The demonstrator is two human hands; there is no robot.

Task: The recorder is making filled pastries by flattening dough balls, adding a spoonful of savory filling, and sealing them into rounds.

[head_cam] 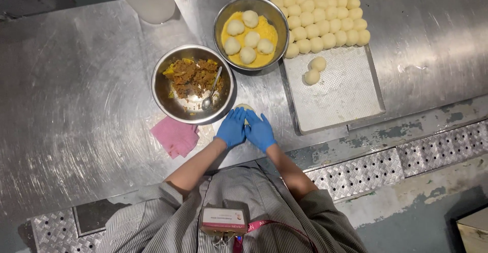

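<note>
Left hand (232, 127), right hand (260, 130), both cupped flat over dough piece (244, 107), pressing it between fingertips

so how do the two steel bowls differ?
The near bowl holds brown-and-yellow chopped filling plus a spoon; the far bowl holds six pale dough balls on yellow liquid or oil, no utensil. The near bowl sits closer to both gloved hands, left and right. Both are round, shiny metal, on the steel table.

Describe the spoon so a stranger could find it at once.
On the steel counter, find the round metal bowl of brown and yellow filling, just left of the bowl of dough balls. The spoon leans inside its right side, the only utensil on the counter.
</note>
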